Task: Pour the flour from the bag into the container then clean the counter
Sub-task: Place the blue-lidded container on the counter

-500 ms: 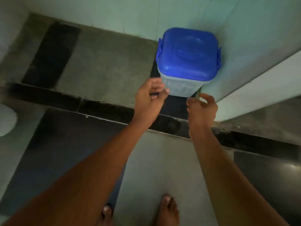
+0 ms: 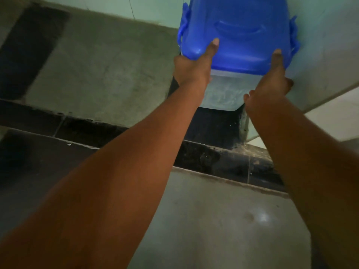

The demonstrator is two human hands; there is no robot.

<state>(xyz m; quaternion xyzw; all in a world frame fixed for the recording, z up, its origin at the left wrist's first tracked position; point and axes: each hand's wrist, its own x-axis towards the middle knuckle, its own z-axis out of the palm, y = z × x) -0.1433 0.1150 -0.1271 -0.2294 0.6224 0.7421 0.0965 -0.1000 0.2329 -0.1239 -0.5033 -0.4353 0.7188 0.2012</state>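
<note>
While the container [image 2: 223, 94] sits in a wall corner [image 2: 320, 55] | left grip [image 2: 191, 68] and right grip [image 2: 275, 78] clasp its near corners, thumbs on blue lid [image 2: 239, 32] | rigid, slick plastic, probably light; hold both sides below lid.

The container [image 2: 223, 94] was in a corner against the wall [image 2: 326, 45], lid [image 2: 239, 26] on top. The left hand [image 2: 191, 70] held its left side, the right hand [image 2: 272, 82] its right.

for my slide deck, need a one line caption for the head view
Left hand and right hand grip the translucent container at a wall corner, thumbs pressed on its blue lid.
</note>
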